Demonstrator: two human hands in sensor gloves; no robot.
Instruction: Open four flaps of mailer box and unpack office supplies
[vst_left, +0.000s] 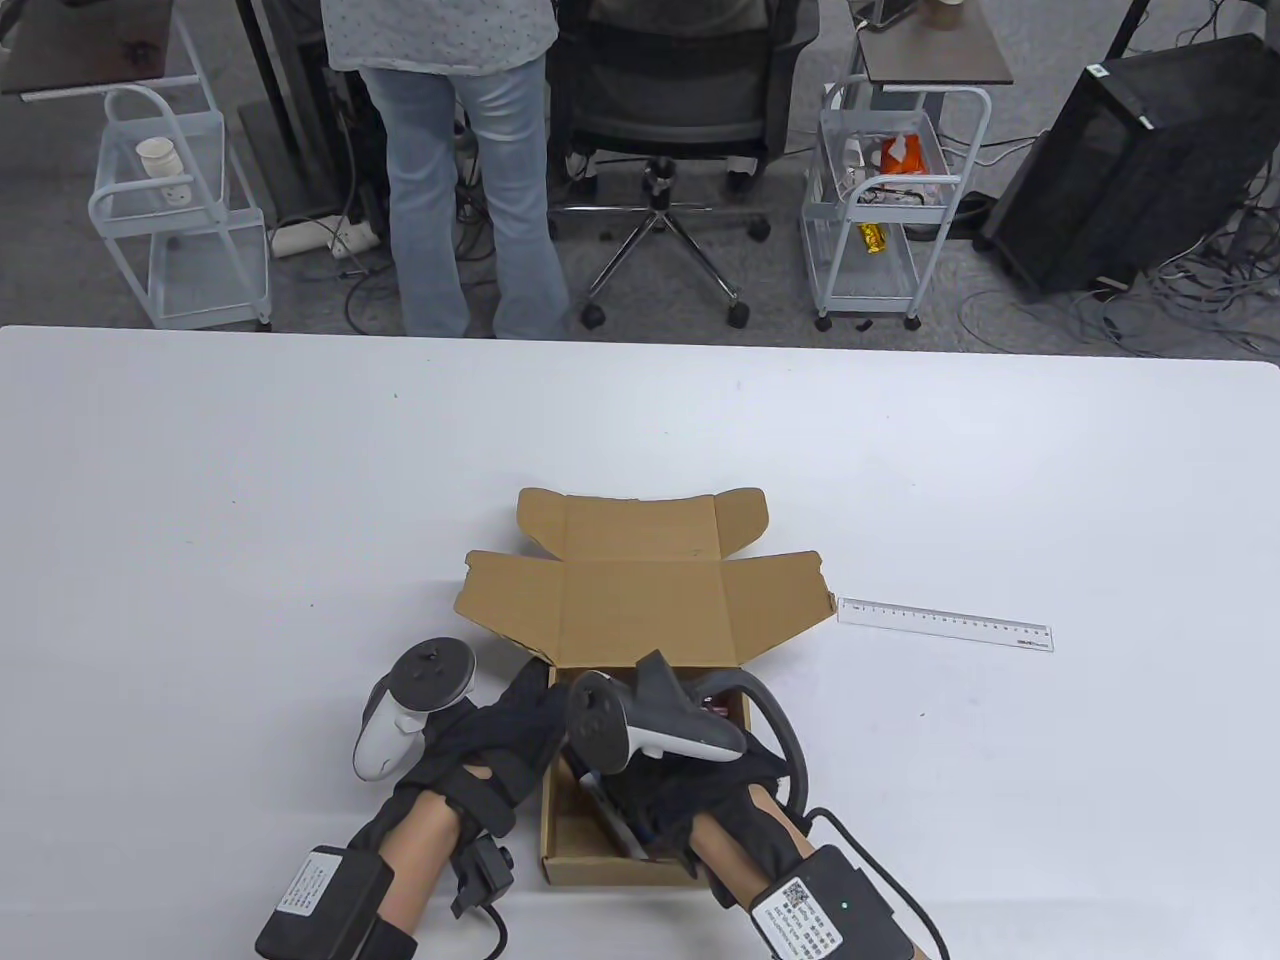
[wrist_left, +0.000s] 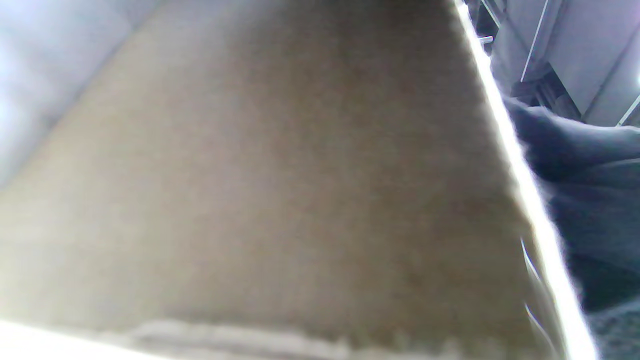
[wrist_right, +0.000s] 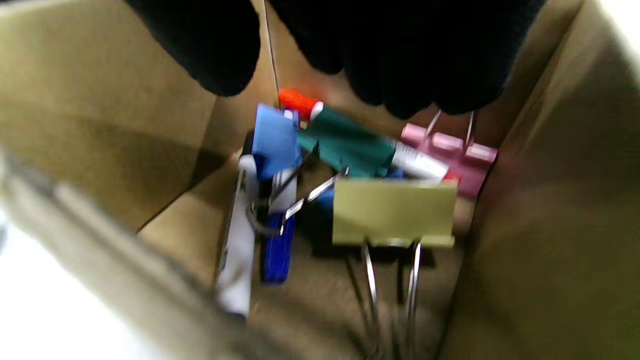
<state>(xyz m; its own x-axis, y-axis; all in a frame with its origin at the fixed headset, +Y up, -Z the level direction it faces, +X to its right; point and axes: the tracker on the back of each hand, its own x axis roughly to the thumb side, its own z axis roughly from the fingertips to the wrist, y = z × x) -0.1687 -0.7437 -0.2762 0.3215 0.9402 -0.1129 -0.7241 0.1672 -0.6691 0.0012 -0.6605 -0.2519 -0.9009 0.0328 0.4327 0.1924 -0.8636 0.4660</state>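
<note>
Fingers of the right hand (vst_left: 700, 790) reach down into the open box (vst_left: 640, 600); their grasp cannot be told. Left hand (vst_left: 500, 740) rests against the box's left wall, its hold unclear too. On the white surface (vst_left: 200, 500) a ruler (vst_left: 945, 623) lies right of the flaps. Beyond stand a chair (vst_left: 665, 110) and carts (vst_left: 880, 200).

Left wrist view: blurred cardboard.

Right wrist view: clips (wrist_right: 395, 212) and pens (wrist_right: 350, 142) lie inside the box, below dark fingertips (wrist_right: 220, 55).

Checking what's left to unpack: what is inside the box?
Inside the box: yellow, pink, blue and green binder clips and pens. The right hand covers the rest.
</note>
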